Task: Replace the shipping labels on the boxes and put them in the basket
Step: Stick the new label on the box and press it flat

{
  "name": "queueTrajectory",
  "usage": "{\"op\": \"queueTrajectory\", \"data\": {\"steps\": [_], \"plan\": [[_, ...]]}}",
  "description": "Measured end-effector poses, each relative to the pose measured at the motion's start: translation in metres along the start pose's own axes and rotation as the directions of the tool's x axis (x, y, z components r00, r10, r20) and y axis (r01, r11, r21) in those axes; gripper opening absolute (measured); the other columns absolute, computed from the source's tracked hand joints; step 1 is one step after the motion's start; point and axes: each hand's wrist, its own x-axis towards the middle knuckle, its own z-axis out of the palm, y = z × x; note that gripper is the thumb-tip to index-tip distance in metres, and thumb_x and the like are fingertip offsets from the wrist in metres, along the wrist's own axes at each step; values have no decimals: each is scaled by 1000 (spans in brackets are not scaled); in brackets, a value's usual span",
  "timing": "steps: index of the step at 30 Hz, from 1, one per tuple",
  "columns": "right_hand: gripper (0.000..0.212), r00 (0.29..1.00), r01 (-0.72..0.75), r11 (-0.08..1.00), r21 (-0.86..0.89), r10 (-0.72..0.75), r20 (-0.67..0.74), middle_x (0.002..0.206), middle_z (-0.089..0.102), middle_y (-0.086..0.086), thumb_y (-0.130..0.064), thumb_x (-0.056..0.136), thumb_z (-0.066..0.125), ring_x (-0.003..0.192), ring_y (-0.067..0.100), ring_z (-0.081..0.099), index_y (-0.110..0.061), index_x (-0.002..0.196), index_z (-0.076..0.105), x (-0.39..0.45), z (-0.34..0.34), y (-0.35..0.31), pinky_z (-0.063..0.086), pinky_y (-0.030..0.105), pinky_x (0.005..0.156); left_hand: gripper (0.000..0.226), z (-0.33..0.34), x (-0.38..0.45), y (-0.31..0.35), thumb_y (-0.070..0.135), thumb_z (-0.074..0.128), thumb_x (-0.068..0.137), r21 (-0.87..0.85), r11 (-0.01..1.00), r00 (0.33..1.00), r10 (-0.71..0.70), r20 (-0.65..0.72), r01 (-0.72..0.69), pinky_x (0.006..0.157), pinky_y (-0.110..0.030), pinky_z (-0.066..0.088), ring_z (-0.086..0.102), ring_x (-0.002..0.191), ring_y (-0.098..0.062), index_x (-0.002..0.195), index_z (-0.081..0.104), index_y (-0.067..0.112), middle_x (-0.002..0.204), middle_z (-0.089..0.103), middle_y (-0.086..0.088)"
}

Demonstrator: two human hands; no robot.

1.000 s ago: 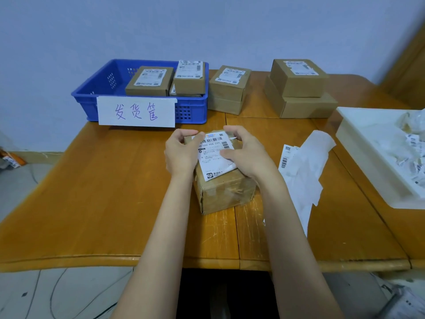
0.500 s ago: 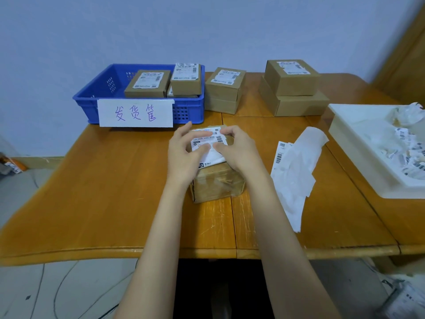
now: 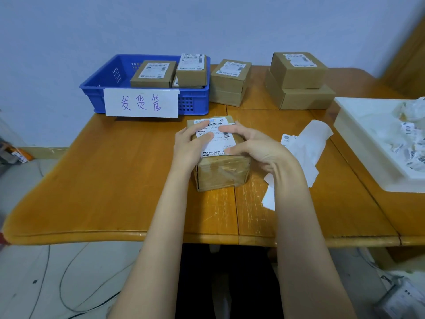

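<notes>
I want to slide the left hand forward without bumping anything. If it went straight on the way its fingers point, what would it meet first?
The left hand lies flat on the label and points up-right toward the right hand's fingertips, which it would probably meet first, though depth is unclear.

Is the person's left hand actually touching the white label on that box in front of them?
Touching. The head view shows the left hand with its fingers laid flat across the white label on top of the box, no gap visible.
</notes>
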Motion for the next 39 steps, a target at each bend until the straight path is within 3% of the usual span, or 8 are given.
{"op": "queueTrajectory", "data": {"steps": [2, 6, 11, 18, 22, 27, 32, 39], "plan": [[68, 998, -27, 998, -56, 30, 59, 161, 18, -2, 2, 80, 72, 139, 25, 33, -32, 136, 54, -1, -3, -5, 47, 33, 100, 35, 1, 2, -1, 23, 66, 95, -23, 1000, 1000, 2, 0, -2, 60, -10, 51, 60, 120, -22, 128, 63, 32, 146, 45, -8], [67, 998, 3, 986, -169, -13, -55, 153, 30, -3, -25, 75, 82, 132, 19, 37, -30, 134, 50, -2, 18, -12, 38, 37, 106, 35, 0, -1, 1, 25, 63, 96, -38, 999, 1000, 19, 20, -19, 87, -26, 57, 54, 128, -24, 130, 62, 32, 147, 45, -7], [74, 1000, -3, 976, -219, 1, -8, 163, 7, -5, -15, 78, 79, 146, 23, 19, -35, 141, 45, -9, 10, -12, 28, 40, 116, 34, 3, -3, 1, 20, 62, 97, -106, 994, 1000, 15, -3, -15, 63, -13, 53, 58, 122, -22, 130, 63, 31, 145, 46, -7], [75, 990, 55, 973, -226, -82, -112, 145, 32, -6, -27, 72, 84, 126, 16, 38, -26, 137, 46, -5, 27, -7, 41, 29, 88, 30, 4, -2, 0, 18, 61, 98, -182, 983, 1000, -7, -9, 5, 61, -11, 52, 55, 125, -25, 125, 65, 31, 145, 46, -7], [81, 999, 0, 993, -114, -6, -46, 153, 29, -4, -18, 70, 85, 134, 20, 37, -30, 140, 46, -6, 16, -6, 40, 39, 107, 29, 3, -3, 0, 18, 60, 98, -178, 984, 1000, -16, -10, 14, 59, -10, 51, 57, 123, -23, 124, 64, 31, 145, 46, -7], [88, 989, 51, 966, -253, -84, -119, 149, 25, -7, -32, 70, 85, 127, 15, 35, -29, 142, 37, -5, 30, -7, 37, 29, 90, 27, 1, -8, 9, 40, 50, 102, -144, 987, 997, -70, 28, 73, 72, -19, 53, 63, 113, -19, 121, 65, 26, 131, 61, -9], [90, 996, 3, 984, -181, -18, -84, 152, 26, -7, -24, 70, 85, 130, 17, 37, -32, 144, 35, -6, 21, -6, 40, 36, 102, 25, -7, -15, 11, 46, 43, 104, -260, 960, 992, -81, 102, 105, 91, -36, 54, 71, 96, -12, 87, 60, 51, 105, 73, 6], [80, 993, 73, 949, 307, -42, -108, 140, 51, 0, 7, 76, 74, 121, 18, 56, -16, 143, 38, -11, 8, 17, 52, 36, 97, 57, 0, -11, 6, 60, 67, 73, -99, 990, 993, -98, 69, 104, 100, -41, 52, 58, 122, -20, 128, 56, 49, 146, 48, 1]]}}
